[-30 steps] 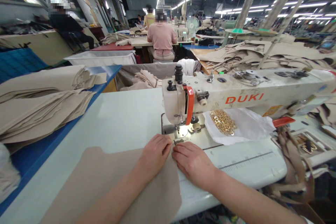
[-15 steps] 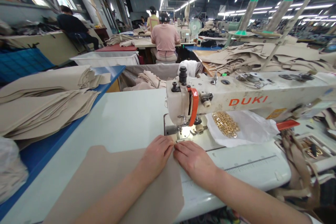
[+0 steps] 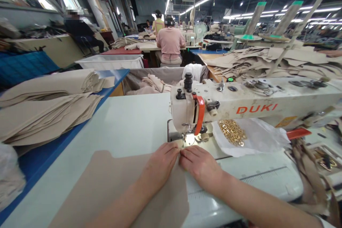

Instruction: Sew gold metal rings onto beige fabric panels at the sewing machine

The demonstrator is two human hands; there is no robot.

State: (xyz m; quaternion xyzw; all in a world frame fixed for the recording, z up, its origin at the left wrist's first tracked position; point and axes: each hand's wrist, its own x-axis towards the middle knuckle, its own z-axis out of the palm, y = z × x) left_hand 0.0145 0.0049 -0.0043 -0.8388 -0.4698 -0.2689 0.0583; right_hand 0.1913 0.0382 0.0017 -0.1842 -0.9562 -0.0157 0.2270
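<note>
1. In my head view, the beige panel lies on the pale counter from bottom centre towards the middle of the frame, probably so its weight is borne while its top edge meets the sewing machine.
2. Right of centre, a white bag lies open under the machine's arm with gold metal pieces on it, likely to keep them within my reach.
3. At left of the frame, stacked fabric rests on the blue counter, apart from my panel, presumably to leave room.
4. My left hand is bent over the panel's top edge, fingers and thumb closed in a pinch on it.
5. My right hand curls in from the right, fingertips just beside the left's; what lies between them is hidden, so I cannot tell if it grips.
</note>
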